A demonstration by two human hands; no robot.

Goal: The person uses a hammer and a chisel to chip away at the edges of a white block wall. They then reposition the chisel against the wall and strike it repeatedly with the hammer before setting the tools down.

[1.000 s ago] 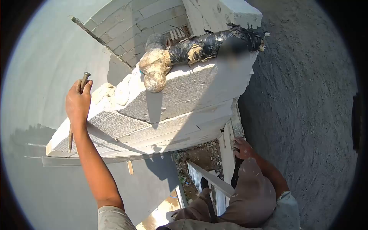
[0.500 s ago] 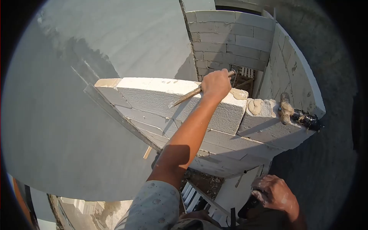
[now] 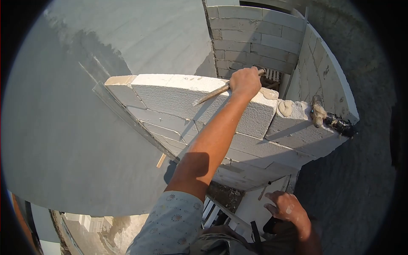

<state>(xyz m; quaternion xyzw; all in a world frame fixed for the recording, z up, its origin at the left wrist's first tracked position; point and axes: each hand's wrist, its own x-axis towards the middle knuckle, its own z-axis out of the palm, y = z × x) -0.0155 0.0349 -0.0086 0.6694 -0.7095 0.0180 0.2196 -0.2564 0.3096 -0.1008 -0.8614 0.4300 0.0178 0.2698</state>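
Two hands show, and one chisel (image 3: 211, 95). The left hand (image 3: 245, 82) is closed in a fist around the chisel's upper end. The butt pokes out just past the knuckles, and the shaft slants down and away from the fist toward the person's left. It is a slim, straight metal bar, dull and dusty. Its tip sits on or just above the flat top of the uppermost block (image 3: 178, 95); which of the two cannot be told.

That block is white, porous and rough-grained, the top course of a stepped wall of like blocks. Just beyond the fist on its right side lie two pale, lumpy dabs of mortar (image 3: 285, 108). Farther right of them rests one hammer (image 3: 328, 119), its head caked in mortar and its handle wrapped in ragged black tape.

Below the grip, one small wooden wedge (image 3: 161, 160) sticks out under a thin metal strip (image 3: 124, 122).

The right hand (image 3: 285, 208), well below, is dusted white, its fingers spread and holding nothing, beside a pale wall face.
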